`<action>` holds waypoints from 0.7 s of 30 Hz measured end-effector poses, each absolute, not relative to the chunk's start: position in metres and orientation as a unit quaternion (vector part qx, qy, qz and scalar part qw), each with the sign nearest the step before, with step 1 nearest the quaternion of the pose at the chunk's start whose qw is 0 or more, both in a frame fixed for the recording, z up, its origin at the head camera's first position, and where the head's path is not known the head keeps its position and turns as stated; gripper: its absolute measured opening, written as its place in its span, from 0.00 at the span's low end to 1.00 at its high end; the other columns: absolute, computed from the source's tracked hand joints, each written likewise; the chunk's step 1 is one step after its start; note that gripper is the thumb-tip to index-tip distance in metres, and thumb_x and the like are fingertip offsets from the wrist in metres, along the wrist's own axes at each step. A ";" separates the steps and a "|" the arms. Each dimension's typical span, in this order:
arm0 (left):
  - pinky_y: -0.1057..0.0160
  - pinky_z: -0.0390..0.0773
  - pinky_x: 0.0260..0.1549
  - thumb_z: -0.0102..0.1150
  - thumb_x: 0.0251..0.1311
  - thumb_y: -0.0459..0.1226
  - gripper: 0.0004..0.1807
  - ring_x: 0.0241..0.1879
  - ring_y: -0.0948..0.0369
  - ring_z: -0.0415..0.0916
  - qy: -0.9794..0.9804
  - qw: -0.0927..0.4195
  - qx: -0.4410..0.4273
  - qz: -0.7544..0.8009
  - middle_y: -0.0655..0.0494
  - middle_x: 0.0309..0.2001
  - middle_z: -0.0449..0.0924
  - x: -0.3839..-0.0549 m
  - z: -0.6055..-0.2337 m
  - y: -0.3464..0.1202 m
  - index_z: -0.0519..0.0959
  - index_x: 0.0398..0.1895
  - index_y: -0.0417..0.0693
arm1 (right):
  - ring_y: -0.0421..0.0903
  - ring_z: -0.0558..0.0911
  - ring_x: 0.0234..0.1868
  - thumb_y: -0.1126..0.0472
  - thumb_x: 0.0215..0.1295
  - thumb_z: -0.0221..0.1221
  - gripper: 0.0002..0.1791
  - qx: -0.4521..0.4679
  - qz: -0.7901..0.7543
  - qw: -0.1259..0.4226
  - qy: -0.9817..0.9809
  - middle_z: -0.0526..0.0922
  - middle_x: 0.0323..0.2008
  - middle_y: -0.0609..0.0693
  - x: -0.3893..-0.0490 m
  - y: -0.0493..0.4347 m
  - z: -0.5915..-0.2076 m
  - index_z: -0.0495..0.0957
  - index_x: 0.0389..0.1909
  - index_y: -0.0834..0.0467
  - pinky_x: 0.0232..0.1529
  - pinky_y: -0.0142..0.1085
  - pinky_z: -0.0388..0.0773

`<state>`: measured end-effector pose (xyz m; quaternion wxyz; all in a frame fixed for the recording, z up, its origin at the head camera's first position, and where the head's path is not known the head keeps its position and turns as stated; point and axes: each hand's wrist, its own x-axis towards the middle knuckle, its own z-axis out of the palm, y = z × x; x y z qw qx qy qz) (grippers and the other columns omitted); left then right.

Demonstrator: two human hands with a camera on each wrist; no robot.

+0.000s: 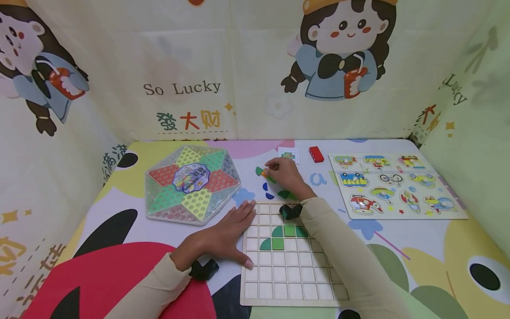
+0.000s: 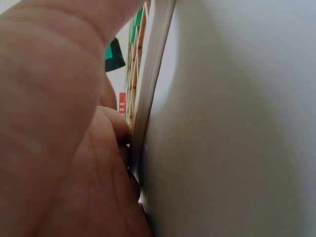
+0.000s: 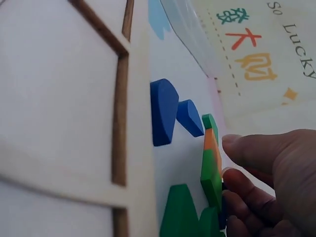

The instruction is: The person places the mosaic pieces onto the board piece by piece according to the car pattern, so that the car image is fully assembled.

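Note:
A wooden grid board (image 1: 256,283) lies at the front, with green squares and rounded green pieces (image 1: 277,243) in its upper cells. My left hand (image 1: 223,232) rests spread at the board's left side, thumb touching its edge; the left wrist view shows that wooden edge (image 2: 150,74) beside the palm. Beyond the board, my right hand (image 1: 287,173) is over several small blocks. In the right wrist view its thumb and bent fingers (image 3: 247,197) are beside green blocks (image 3: 211,173) and an orange block (image 3: 211,139), nothing visible between them. Two blue blocks (image 3: 164,111) lie nearer the board.
A hexagonal clear case (image 1: 193,184) with coloured star points lies at the back left. A small pattern card (image 1: 292,150) is behind the right hand, and a red block (image 1: 316,154) stands right of it. The vehicle puzzle board (image 1: 394,186) occupies the right. A printed curtain (image 1: 255,110) borders the table.

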<state>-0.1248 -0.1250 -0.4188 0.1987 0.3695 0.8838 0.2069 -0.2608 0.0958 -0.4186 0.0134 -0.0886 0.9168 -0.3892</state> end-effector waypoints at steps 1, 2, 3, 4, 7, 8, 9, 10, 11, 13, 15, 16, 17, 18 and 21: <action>0.47 0.33 0.70 0.69 0.41 0.65 0.69 0.75 0.55 0.23 0.884 0.199 0.369 0.207 0.52 0.78 0.30 -0.125 -0.419 -0.125 0.43 0.78 0.43 | 0.49 0.79 0.43 0.62 0.65 0.63 0.12 -0.087 -0.389 0.016 0.917 0.83 0.42 0.54 -0.261 0.095 -0.419 0.83 0.48 0.61 0.44 0.39 0.77; 0.47 0.33 0.70 0.69 0.41 0.65 0.68 0.75 0.55 0.23 0.884 0.199 0.369 0.206 0.52 0.78 0.30 -0.125 -0.419 -0.125 0.43 0.78 0.43 | 0.49 0.79 0.43 0.62 0.64 0.64 0.13 -0.085 -0.387 0.018 0.918 0.83 0.42 0.55 -0.261 0.094 -0.418 0.83 0.48 0.62 0.45 0.40 0.77; 0.47 0.33 0.70 0.70 0.41 0.65 0.68 0.75 0.55 0.23 0.884 0.199 0.369 0.206 0.52 0.78 0.30 -0.125 -0.419 -0.125 0.43 0.78 0.43 | 0.49 0.78 0.44 0.62 0.64 0.64 0.13 -0.083 -0.384 0.023 0.919 0.82 0.43 0.55 -0.261 0.093 -0.418 0.83 0.49 0.62 0.46 0.40 0.77; 0.47 0.33 0.70 0.70 0.41 0.65 0.68 0.75 0.55 0.23 0.884 0.199 0.369 0.207 0.52 0.78 0.30 -0.125 -0.419 -0.125 0.43 0.78 0.43 | 0.50 0.78 0.44 0.63 0.64 0.64 0.14 -0.081 -0.382 0.028 0.920 0.82 0.43 0.55 -0.261 0.093 -0.418 0.82 0.50 0.62 0.47 0.40 0.77; 0.47 0.33 0.70 0.70 0.41 0.64 0.68 0.75 0.55 0.23 0.883 0.199 0.371 0.207 0.52 0.78 0.30 -0.125 -0.418 -0.124 0.43 0.78 0.42 | 0.50 0.77 0.46 0.63 0.63 0.64 0.16 -0.075 -0.371 0.040 0.925 0.80 0.45 0.56 -0.260 0.091 -0.417 0.82 0.52 0.62 0.49 0.40 0.76; 0.47 0.32 0.70 0.70 0.41 0.64 0.68 0.75 0.55 0.23 0.883 0.200 0.371 0.207 0.52 0.78 0.30 -0.125 -0.417 -0.124 0.43 0.78 0.42 | 0.50 0.77 0.46 0.63 0.63 0.65 0.17 -0.073 -0.366 0.043 0.927 0.80 0.45 0.56 -0.260 0.091 -0.417 0.82 0.52 0.62 0.50 0.40 0.76; 0.47 0.32 0.70 0.70 0.41 0.64 0.68 0.75 0.55 0.23 0.883 0.200 0.371 0.206 0.52 0.78 0.30 -0.125 -0.417 -0.124 0.43 0.78 0.42 | 0.50 0.76 0.46 0.63 0.63 0.65 0.17 -0.072 -0.362 0.045 0.928 0.79 0.45 0.56 -0.260 0.091 -0.417 0.81 0.53 0.62 0.49 0.40 0.76; 0.47 0.32 0.70 0.70 0.41 0.64 0.68 0.75 0.55 0.23 0.883 0.200 0.371 0.206 0.52 0.78 0.30 -0.125 -0.417 -0.123 0.43 0.78 0.42 | 0.50 0.76 0.46 0.63 0.63 0.65 0.18 -0.072 -0.359 0.047 0.929 0.78 0.45 0.56 -0.259 0.090 -0.416 0.82 0.53 0.62 0.49 0.40 0.76; 0.47 0.32 0.70 0.70 0.41 0.64 0.68 0.75 0.55 0.23 0.884 0.199 0.370 0.204 0.52 0.78 0.30 -0.125 -0.417 -0.123 0.43 0.78 0.42 | 0.50 0.75 0.45 0.63 0.62 0.65 0.18 -0.074 -0.356 0.048 0.930 0.78 0.45 0.56 -0.259 0.090 -0.416 0.82 0.53 0.62 0.49 0.40 0.76; 0.47 0.32 0.70 0.70 0.41 0.64 0.68 0.75 0.55 0.23 0.884 0.201 0.369 0.204 0.52 0.78 0.29 -0.125 -0.416 -0.123 0.43 0.78 0.42 | 0.50 0.75 0.45 0.62 0.63 0.65 0.17 -0.077 -0.354 0.050 0.931 0.78 0.44 0.56 -0.259 0.090 -0.417 0.82 0.52 0.62 0.48 0.40 0.77; 0.47 0.32 0.70 0.70 0.41 0.64 0.68 0.75 0.55 0.23 0.885 0.201 0.368 0.204 0.52 0.78 0.29 -0.124 -0.416 -0.123 0.43 0.78 0.42 | 0.50 0.76 0.45 0.63 0.63 0.65 0.15 -0.085 -0.358 0.048 0.929 0.80 0.44 0.55 -0.258 0.091 -0.417 0.83 0.50 0.62 0.49 0.40 0.77; 0.47 0.32 0.70 0.70 0.41 0.64 0.68 0.75 0.55 0.23 0.885 0.201 0.367 0.204 0.52 0.78 0.29 -0.124 -0.416 -0.124 0.43 0.78 0.42 | 0.49 0.76 0.44 0.63 0.64 0.64 0.14 -0.087 -0.363 0.046 0.927 0.81 0.45 0.55 -0.258 0.092 -0.417 0.83 0.50 0.62 0.49 0.39 0.77; 0.47 0.32 0.70 0.70 0.41 0.64 0.68 0.75 0.55 0.23 0.885 0.202 0.367 0.203 0.52 0.78 0.29 -0.124 -0.416 -0.124 0.43 0.78 0.42 | 0.49 0.77 0.44 0.63 0.64 0.64 0.13 -0.088 -0.367 0.043 0.925 0.82 0.45 0.54 -0.258 0.093 -0.416 0.83 0.49 0.61 0.49 0.39 0.77; 0.47 0.32 0.70 0.70 0.41 0.64 0.68 0.75 0.55 0.23 0.885 0.202 0.367 0.203 0.52 0.78 0.29 -0.124 -0.416 -0.124 0.43 0.78 0.42 | 0.49 0.77 0.44 0.64 0.65 0.63 0.12 -0.090 -0.373 0.038 0.923 0.82 0.45 0.54 -0.258 0.095 -0.416 0.83 0.49 0.61 0.49 0.39 0.77; 0.48 0.32 0.70 0.70 0.41 0.65 0.69 0.75 0.55 0.22 0.886 0.201 0.366 0.200 0.52 0.78 0.29 -0.124 -0.416 -0.124 0.43 0.78 0.42 | 0.48 0.78 0.44 0.64 0.66 0.62 0.11 -0.092 -0.399 0.021 0.912 0.83 0.45 0.53 -0.256 0.100 -0.413 0.84 0.48 0.60 0.48 0.39 0.78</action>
